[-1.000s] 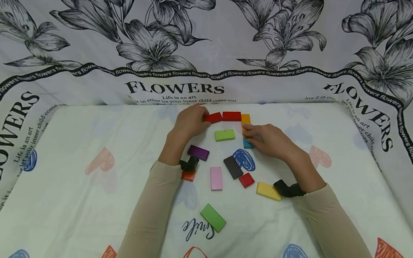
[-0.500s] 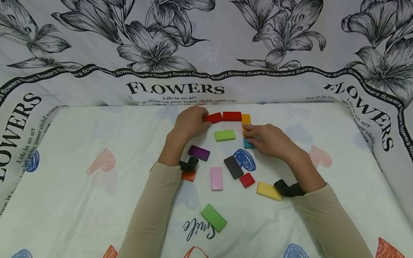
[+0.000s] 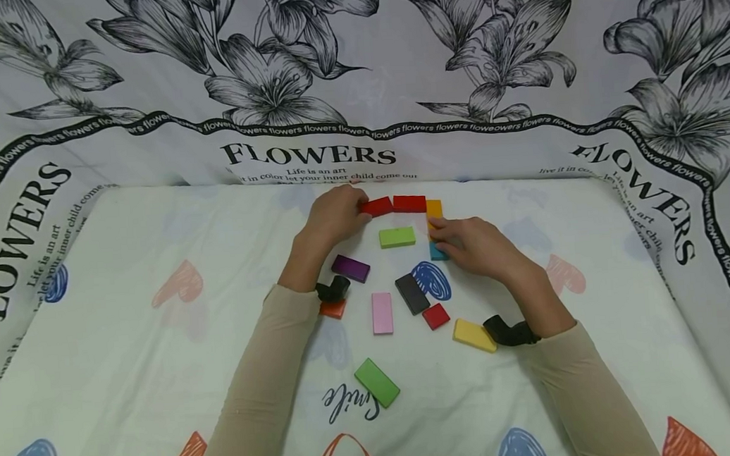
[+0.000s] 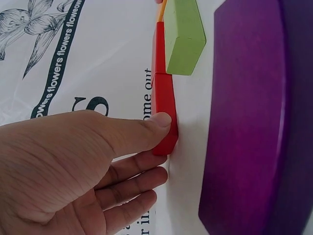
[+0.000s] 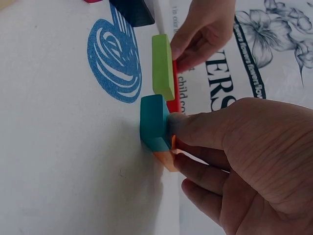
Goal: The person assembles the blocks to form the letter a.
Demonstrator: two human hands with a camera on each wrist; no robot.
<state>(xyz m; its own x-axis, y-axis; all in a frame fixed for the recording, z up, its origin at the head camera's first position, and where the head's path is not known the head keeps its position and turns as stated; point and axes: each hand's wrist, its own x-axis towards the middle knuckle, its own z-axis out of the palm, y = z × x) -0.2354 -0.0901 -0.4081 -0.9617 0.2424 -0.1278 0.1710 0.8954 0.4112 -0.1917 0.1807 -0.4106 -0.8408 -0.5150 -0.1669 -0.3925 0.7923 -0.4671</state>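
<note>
Two red blocks (image 3: 410, 203) lie end to end in a row near the back of the white cloth. My left hand (image 3: 335, 216) pinches the outer end of the left red block (image 4: 164, 105), thumb on its near face and the index finger hidden behind. An orange block (image 3: 434, 209) turns the corner at the row's right end, with a blue block (image 5: 152, 117) at its near end. My right hand (image 3: 477, 245) grips around the blue block, its thumb at that block and its fingertips reaching along the orange one. The hand partly covers where these two meet.
Inside the corner lies a light green block (image 3: 397, 238). Nearer are purple (image 3: 351, 268), pink (image 3: 381, 314), black (image 3: 412, 294), small red (image 3: 436, 316), yellow (image 3: 474, 335) and green (image 3: 377, 382) blocks. An orange-red block (image 3: 332, 309) sits partly under the left wrist's black camera mount.
</note>
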